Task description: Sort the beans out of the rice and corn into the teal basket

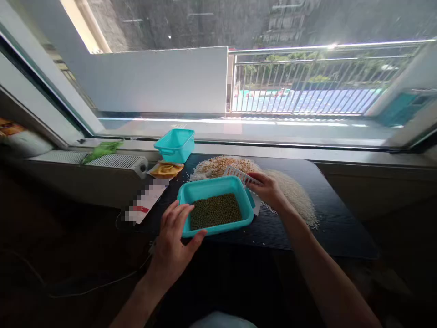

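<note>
A turquoise plastic basin (244, 218) stands near the table's front edge, with a layer of small green beans (215, 212) inside. My left hand (174, 239) is at its front left corner, fingers spread over the left rim and thumb by the front rim; whether it presses on the plastic is unclear. Beyond the basin's right side, my right hand (266, 187) grips a flat white slotted plastic piece (235, 173), its lower part hidden behind the basin. Yellow soybean-like grains (221, 164) lie heaped behind it. White rice-like grains (295, 193) spread to the right.
A second turquoise bin (175, 146) stands at the back left, beside a yellow-brown item on a wrapper (166, 170). A white card (148, 200) lies at the left table edge. Behind the dark table (337, 218) are a white radiator (118, 161) and a large window.
</note>
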Demonstrator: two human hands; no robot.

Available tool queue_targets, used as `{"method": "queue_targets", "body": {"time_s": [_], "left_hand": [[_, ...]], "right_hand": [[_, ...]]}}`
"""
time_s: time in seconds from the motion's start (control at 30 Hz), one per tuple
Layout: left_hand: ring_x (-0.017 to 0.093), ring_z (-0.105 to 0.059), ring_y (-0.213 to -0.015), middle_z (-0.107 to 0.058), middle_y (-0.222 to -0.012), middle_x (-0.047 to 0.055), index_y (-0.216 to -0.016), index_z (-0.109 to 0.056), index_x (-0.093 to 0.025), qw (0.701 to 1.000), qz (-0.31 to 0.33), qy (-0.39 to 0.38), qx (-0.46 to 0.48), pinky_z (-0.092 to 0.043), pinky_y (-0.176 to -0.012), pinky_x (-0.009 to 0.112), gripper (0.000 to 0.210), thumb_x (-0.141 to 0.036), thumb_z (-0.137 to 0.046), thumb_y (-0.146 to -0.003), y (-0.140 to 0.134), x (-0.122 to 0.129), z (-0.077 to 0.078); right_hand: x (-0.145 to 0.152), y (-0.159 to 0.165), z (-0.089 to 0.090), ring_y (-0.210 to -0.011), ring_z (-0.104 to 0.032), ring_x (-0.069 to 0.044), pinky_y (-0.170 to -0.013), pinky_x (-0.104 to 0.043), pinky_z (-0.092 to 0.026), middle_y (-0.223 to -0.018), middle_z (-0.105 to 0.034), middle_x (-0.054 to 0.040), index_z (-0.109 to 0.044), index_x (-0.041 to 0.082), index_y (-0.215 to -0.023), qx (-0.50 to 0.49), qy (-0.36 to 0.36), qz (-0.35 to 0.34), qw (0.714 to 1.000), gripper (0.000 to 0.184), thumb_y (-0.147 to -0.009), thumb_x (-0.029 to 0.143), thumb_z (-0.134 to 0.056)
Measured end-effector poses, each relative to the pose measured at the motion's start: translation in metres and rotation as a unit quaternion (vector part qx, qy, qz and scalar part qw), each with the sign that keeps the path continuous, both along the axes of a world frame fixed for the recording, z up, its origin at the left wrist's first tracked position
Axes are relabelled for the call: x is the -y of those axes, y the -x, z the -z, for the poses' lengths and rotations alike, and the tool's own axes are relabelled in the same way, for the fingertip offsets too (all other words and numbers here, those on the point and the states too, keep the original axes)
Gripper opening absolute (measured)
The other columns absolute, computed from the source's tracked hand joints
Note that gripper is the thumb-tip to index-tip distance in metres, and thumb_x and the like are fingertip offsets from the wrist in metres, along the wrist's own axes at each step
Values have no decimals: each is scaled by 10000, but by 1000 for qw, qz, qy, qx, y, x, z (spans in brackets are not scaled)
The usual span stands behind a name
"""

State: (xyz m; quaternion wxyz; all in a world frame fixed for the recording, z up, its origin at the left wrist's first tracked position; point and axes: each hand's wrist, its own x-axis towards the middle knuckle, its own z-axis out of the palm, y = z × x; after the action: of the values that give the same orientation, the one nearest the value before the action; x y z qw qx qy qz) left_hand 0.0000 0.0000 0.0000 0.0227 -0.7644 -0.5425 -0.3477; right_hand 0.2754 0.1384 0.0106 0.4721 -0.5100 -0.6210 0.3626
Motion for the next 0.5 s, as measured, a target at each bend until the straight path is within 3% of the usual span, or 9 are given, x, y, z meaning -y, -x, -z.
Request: {"method": "queue_targets", "body": {"time_s": [0.13, 0.2, 0.3, 0.37, 0.5], "left_hand": [[341, -434, -1321, -613, -1224, 143, -1186, -575, -155, 999, 44, 1, -25, -390, -1071, 521, 337, -380, -580, -936, 1, -6, -10], [311, -548, -1206, -679, -1140, 107, -1143, -602, -175, 997, 63, 25, -46, -381, -1063, 517, 291, -333, -635, -901, 0, -6, -20], [257, -647, -1006, -734, -1042, 51, -1074, -655, -218, 981, 53, 147, -112, -371, -1036, 514, 234, -218, -684, -842, -7, -8, -37], [288, -634, -1000, -742, -974, 61, -997, -695, -220, 949, 45, 243, -194, -443, -886, 460, 176, -186, -675, -826, -14, -12, -44], [248, -631, -932, -724, -822, 34, -799, -709, -210, 933, 52, 277, -221, -418, -773, 361, 174, -139, -573, -881, -15, -20, -50]], "right_hand": [[2, -1, 2, -650, -669, -192, -544, -272, -517, -766, -766, -39, -796, 181, -891, -3, 17, -7, 1000, 270, -693, 337, -701], [2, -5, 0, -632, -668, -186, -522, -267, -512, -779, -772, -37, -795, 192, -921, -9, 23, 4, 1000, 299, -720, 388, -692], [-3, -12, -4, -661, -679, -185, -546, -272, -524, -844, -783, -40, -780, 206, -1015, -19, 21, 36, 999, 365, -735, 423, -692], [-7, -17, -6, -667, -682, -189, -550, -280, -527, -857, -785, -46, -769, 203, -1058, -20, 20, 55, 998, 404, -720, 417, -714], [-5, -27, -7, -705, -696, -208, -567, -303, -537, -872, -785, -55, -755, 197, -1098, -18, 20, 80, 996, 441, -722, 425, -726]]}}
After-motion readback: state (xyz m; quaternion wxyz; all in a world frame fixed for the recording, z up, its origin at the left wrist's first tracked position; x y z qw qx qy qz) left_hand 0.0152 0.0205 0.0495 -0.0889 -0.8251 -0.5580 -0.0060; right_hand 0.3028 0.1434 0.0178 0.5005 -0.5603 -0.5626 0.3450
